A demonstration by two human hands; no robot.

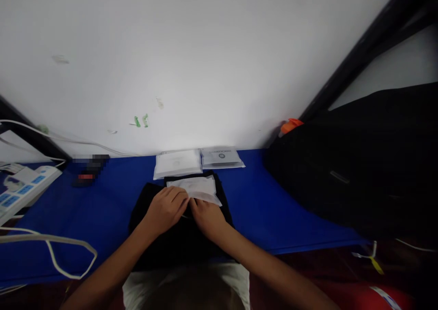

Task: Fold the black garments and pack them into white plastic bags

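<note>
L hand [166, 208] & R hand [207, 216] pinch clear poly bag [198, 187] atop black garment [181, 241], prob. unfinished; white pack [177, 163] & labelled pack [221, 157] behind look done.

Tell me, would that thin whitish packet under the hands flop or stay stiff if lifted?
Probably floppy: the whitish packet lies thin and flat, following the black cloth beneath it. Likely light, since it looks like a slim film pouch. Possibly slippery, as its surface looks smooth; the left hand and right hand meet at its near edge.
</note>
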